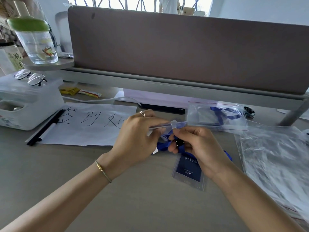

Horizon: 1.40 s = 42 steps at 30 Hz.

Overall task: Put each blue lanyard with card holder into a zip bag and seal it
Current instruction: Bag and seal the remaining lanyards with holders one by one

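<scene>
My left hand (140,139) holds a clear card holder (173,126) edge-on above the desk, fingers curled round it. My right hand (195,146) pinches the blue lanyard (163,145) at its black clip (179,142), right beside the left hand. A second card holder with a dark blue card (189,169) lies flat on the desk under my right hand, a blue strap (228,155) showing past the wrist. A zip bag with a blue lanyard inside (217,117) lies at the back right. A pile of empty zip bags (274,158) lies at the right.
A white paper sheet with handwriting (90,124) and a black pen (45,128) lie at the left. A white storage box (28,104) carries glasses (31,77). A glass cup with green lid (36,41) stands on a small shelf. A brown partition (184,47) closes the back.
</scene>
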Tool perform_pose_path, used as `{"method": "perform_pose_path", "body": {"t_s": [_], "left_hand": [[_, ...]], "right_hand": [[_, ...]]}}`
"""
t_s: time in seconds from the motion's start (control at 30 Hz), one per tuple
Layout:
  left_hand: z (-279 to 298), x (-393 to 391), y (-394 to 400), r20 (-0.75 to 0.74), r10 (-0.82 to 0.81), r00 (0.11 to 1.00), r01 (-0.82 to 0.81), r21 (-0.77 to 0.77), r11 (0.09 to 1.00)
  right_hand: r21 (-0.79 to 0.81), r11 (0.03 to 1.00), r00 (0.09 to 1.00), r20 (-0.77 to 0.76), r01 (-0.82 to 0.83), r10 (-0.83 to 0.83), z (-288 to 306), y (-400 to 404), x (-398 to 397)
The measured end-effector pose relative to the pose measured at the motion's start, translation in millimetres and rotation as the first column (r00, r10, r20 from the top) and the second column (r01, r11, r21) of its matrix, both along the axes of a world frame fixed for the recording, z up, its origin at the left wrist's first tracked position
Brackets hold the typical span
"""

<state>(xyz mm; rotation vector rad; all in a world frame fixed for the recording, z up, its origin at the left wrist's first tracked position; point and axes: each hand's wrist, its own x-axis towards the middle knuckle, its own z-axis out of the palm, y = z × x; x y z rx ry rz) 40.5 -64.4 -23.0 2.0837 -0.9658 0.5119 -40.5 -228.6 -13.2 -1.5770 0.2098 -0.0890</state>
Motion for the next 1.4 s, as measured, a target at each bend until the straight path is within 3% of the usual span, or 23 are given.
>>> {"method": "perform_pose_path", "body": {"t_s": [0.2, 0.37, 0.53, 0.73, 1.03, 1.13, 1.2, 1.33, 1.4], "left_hand": [[2.9, -2.3, -2.7, -0.321, 0.053, 0.946, -0.107, -0.154, 0.982], [4.4, 1.5, -3.1, -0.498, 0.009, 0.867, -0.180, -0.297, 0.938], [10.0, 12.0, 2.2, -0.701, -0.180, 0.690, -0.285, -0.491, 0.823], [20.4, 15.0, 9.8, -0.757, -0.335, 0.561, -0.259, -0.545, 0.797], [38.6, 16.9, 20.6, -0.839, -0.504, 0.205, -0.188, -0.539, 0.821], [40.0, 10.8, 18.6, -0.871, -0.487, 0.067, -0.069, -0.491, 0.868], [38.9, 5.9, 17.4, -0.895, -0.446, 0.026, 0.072, -0.443, 0.894], [34.8, 1.6, 16.7, -0.946, -0.324, -0.004, 0.330, -0.307, 0.893], [34.6, -1.5, 16.4, -0.969, -0.247, 0.031, 0.441, -0.209, 0.873]], "right_hand": [[-0.016, 0.999, 0.999, 0.011, -0.052, 0.052, -2.0, 3.6, -0.7], [-0.044, 0.990, 0.991, -0.005, -0.132, 0.132, -6.4, 8.0, -1.7], [-0.089, 0.967, 0.970, -0.043, -0.241, 0.238, -13.8, 13.6, -2.5], [-0.282, 0.906, 0.949, -0.107, -0.316, 0.297, -14.7, 11.3, -2.5], [-0.438, 0.820, 0.928, -0.122, -0.369, 0.352, -11.0, -7.7, 1.9], [-0.477, 0.802, 0.929, -0.098, -0.359, 0.358, -7.6, -15.4, 2.7], [-0.491, 0.787, 0.920, -0.088, -0.373, 0.381, -4.1, -20.4, 2.5], [-0.498, 0.775, 0.911, -0.081, -0.388, 0.404, 1.6, -27.3, 1.4], [-0.559, 0.736, 0.909, -0.084, -0.383, 0.409, 2.2, -28.2, 0.2]]}}
